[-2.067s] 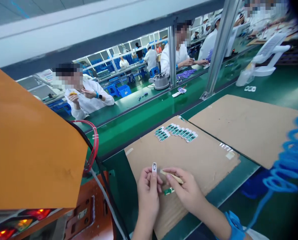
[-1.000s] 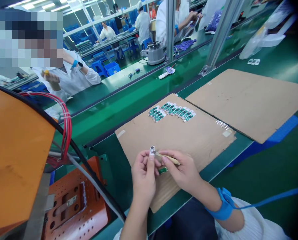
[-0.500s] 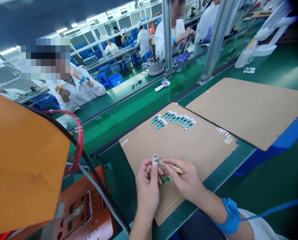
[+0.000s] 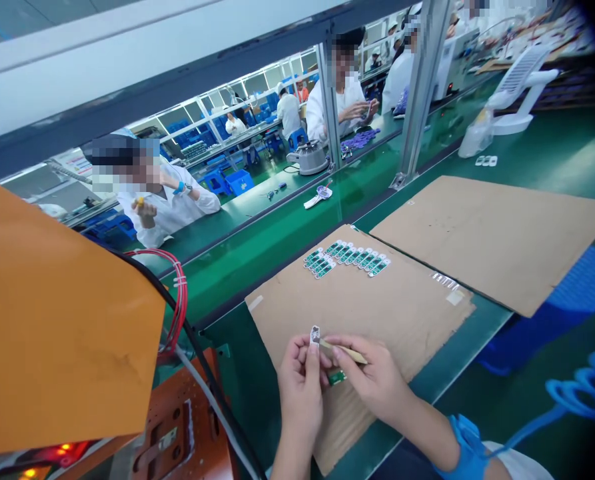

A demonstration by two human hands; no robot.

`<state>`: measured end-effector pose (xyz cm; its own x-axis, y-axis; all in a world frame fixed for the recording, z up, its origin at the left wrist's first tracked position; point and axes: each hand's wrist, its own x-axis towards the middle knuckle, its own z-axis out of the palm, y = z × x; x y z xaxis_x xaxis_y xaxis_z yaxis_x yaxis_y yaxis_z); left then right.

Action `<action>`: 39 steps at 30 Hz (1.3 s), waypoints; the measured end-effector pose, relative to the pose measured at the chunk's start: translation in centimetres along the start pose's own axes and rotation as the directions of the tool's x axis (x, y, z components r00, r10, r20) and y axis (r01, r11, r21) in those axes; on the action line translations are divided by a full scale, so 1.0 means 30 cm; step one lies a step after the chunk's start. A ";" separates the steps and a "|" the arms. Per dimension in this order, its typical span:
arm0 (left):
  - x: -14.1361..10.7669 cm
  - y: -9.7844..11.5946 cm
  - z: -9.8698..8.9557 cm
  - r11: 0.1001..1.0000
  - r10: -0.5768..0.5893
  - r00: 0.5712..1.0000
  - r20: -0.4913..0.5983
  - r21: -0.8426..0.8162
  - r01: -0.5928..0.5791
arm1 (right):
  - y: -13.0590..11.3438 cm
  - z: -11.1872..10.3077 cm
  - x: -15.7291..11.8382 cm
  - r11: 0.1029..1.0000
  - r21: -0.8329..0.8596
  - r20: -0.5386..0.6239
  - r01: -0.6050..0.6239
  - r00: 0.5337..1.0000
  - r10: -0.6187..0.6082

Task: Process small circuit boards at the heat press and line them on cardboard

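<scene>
My left hand (image 4: 302,377) pinches a small white part (image 4: 315,335) upright between thumb and fingers, above a cardboard sheet (image 4: 297,303). My right hand (image 4: 372,370) grips a thin yellowish tool (image 4: 351,354), whose tip touches or nearly touches the white part. Just under the hands a green circuit board (image 4: 336,378) shows in part; whether it is held or lies on the cardboard is unclear. Farther back on the sheet, several green and white boards (image 4: 360,257) lie in slanted rows.
A second cardboard sheet (image 4: 497,233) lies to the right. An orange machine (image 4: 187,427), an orange panel (image 4: 62,320) and cables (image 4: 181,300) stand at the left. People in white coats work across the green bench. A white fan (image 4: 520,93) stands at the back right.
The camera view has shifted, so the bench and hands appear lower in the picture. Both hands keep their hold on the white part and the tool.
</scene>
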<state>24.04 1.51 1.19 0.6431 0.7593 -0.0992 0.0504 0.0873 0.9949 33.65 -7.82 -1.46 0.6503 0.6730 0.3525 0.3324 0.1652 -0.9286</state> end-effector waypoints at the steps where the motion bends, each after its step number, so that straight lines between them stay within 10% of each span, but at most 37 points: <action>1: 0.001 0.001 0.001 1.000 0.002 1.000 -0.002 0.003 -0.002 | 0.002 0.001 0.000 1.000 -0.008 -0.010 0.002 1.000 -0.002; 39: -0.002 0.006 -0.003 0.999 0.033 0.999 -0.018 0.014 -0.032 | -0.010 -0.010 -0.003 0.998 -0.059 -0.048 -0.018 0.999 0.015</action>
<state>23.95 1.56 1.37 0.6308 0.7730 -0.0670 0.0401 0.0538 0.9977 33.69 -8.13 -1.17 0.6871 0.6401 0.3437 0.3605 0.1104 -0.9262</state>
